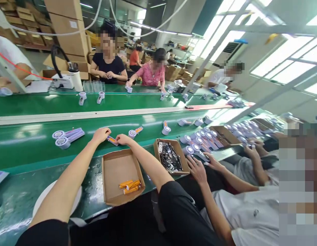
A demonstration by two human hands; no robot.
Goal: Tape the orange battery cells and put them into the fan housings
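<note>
Over the near edge of the green belt, both my hands are at a small pale-lilac plastic housing (112, 140) with an orange battery in its open handle. My left hand (102, 135) grips its left end, fingers bent, and hides that part. At the right end, the fingers of my right hand (123, 139) are closed on it. Just below my hands stands an open cardboard box (114, 171) holding several orange batteries (130, 186). To the right of my right hand, a similar round-headed housing (132, 133) lies on the belt. Two more housings (68, 137) lie to the left.
A second box (171, 157) holds dark small parts with wires. Right of it, a co-worker's hands (199, 167) handle a housing beside rows of others. A white round plate-like thing (43, 198) lies under my left forearm. People work across the far belt (45, 102).
</note>
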